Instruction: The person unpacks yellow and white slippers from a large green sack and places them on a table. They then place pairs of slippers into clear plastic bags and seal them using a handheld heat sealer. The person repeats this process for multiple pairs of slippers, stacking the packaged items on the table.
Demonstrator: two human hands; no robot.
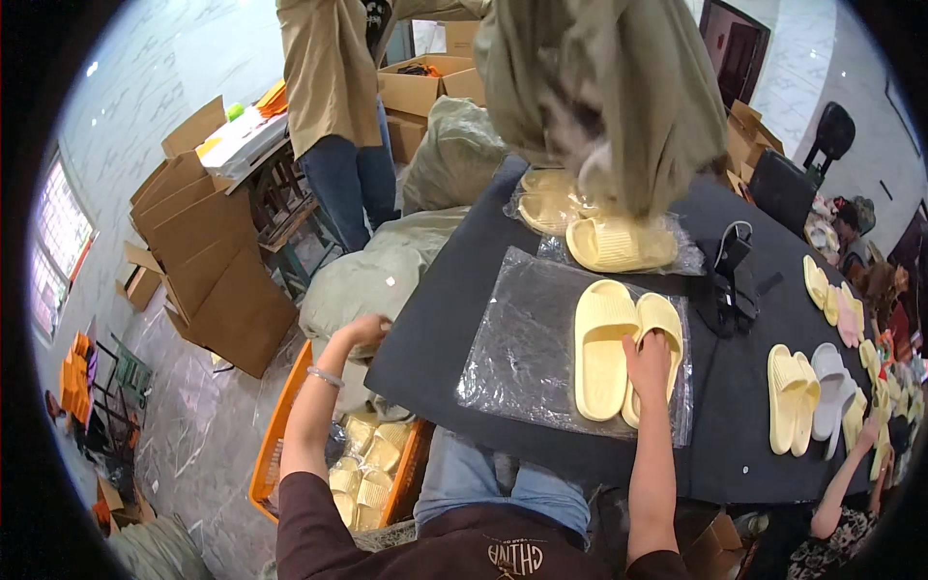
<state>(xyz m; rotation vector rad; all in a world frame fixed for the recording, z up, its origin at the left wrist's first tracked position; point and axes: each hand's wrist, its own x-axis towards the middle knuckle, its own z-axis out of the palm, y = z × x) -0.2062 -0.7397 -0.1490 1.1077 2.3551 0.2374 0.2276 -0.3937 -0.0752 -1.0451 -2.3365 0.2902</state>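
Observation:
A pair of pale yellow slippers [601, 362] lies on a clear plastic bag [512, 338] on the black table. My right hand [650, 365] is closed on the right-hand slipper of the pair, its fingers reaching in at the strap opening. Beyond them, more yellow slippers [619, 244] rest in clear bags. Out past the table's left edge, my left hand [367, 332] has its fingers curled, close over a greenish sack [372, 275]. Whatever those fingers may hold is hidden.
An orange crate [274, 440] with bagged yellow slippers stands at my left. A large greenish sack [604, 87] hangs blurred over the table's far side. A black device on a stand [732, 275] and more slippers [795, 398] are to the right. Another person [333, 106] stands beyond.

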